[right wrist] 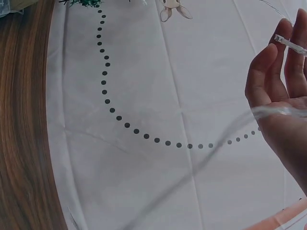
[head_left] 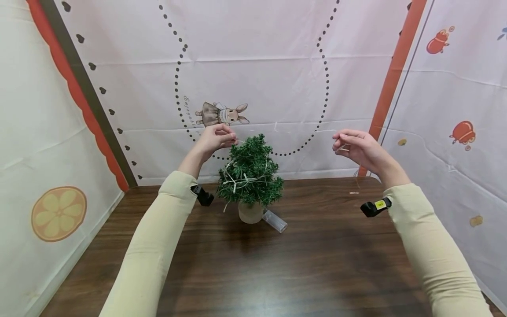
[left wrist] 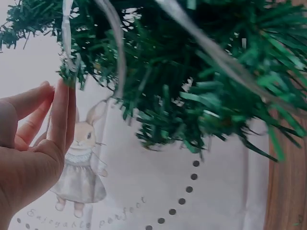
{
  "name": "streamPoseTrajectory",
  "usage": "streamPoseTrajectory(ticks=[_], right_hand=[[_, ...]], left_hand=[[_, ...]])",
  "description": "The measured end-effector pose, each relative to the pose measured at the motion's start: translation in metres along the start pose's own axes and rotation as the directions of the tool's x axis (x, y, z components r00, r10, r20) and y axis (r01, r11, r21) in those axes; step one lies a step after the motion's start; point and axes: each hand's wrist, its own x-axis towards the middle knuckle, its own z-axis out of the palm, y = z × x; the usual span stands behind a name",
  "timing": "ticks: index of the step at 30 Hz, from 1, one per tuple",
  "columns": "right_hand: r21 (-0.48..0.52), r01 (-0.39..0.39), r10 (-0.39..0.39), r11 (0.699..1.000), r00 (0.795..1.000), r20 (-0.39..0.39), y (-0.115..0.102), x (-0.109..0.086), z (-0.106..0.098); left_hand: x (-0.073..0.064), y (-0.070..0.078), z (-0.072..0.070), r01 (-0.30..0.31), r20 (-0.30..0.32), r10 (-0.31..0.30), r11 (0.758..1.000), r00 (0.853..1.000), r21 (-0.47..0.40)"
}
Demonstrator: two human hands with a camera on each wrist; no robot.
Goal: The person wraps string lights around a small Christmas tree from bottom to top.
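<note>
A small green artificial Christmas tree (head_left: pixel 253 169) stands upright in a pale pot, with a clear-wired string of lights (head_left: pixel 246 179) wound around its branches. Close to the upper left of the tree, my left hand (head_left: pixel 215 140) pinches the light string at its fingertips; the left wrist view shows this hand (left wrist: pixel 41 129) against the foliage (left wrist: pixel 168 81). Off to the right, raised above the table, my right hand (head_left: pixel 358 147) holds a further stretch of the string. Thin wire spans the gap between the hands. In the right wrist view, a small bulb (right wrist: pixel 283 42) pokes out by the fingers.
A clear battery box (head_left: pixel 275 221) lies on the brown wooden table (head_left: pixel 317 264) beside the pot. Loose wire hangs below my right hand, and a bulb (head_left: pixel 354 193) shows near the table's back edge. Printed cloth (head_left: pixel 253 83) encloses the back and sides.
</note>
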Motion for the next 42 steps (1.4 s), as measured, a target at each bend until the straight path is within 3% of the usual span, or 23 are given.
streamPoseTrajectory(ticks=[4,9,21,31,37,42], right_hand=[[-0.002,-0.010,0.010,1.000,1.000,-0.006,0.000,0.001,0.002],[0.004,-0.022,0.022,1.000,1.000,-0.016,-0.002,0.004,0.005],[-0.010,-0.053,0.053,0.999,0.999,-0.002,-0.004,0.010,0.008],[-0.009,-0.041,0.041,0.999,0.999,0.002,-0.005,0.015,0.013],[0.003,-0.042,0.042,0.999,0.999,-0.016,-0.005,0.017,0.014],[0.021,-0.036,0.036,0.999,0.999,-0.015,-0.005,0.018,0.016]], left_hand=[[0.000,-0.008,-0.002,-0.023,-0.002,0.023,1.000,1.000,-0.021],[0.000,-0.012,-0.003,-0.048,0.031,0.052,0.992,0.998,-0.120],[-0.001,-0.010,-0.009,-0.006,0.116,0.045,0.948,0.992,-0.319],[0.000,-0.004,-0.010,-0.019,0.152,0.063,0.961,0.986,-0.277],[-0.002,-0.004,-0.014,-0.008,0.149,0.054,0.956,0.987,-0.294],[-0.004,-0.006,-0.020,0.017,0.204,0.059,0.936,0.977,-0.352]])
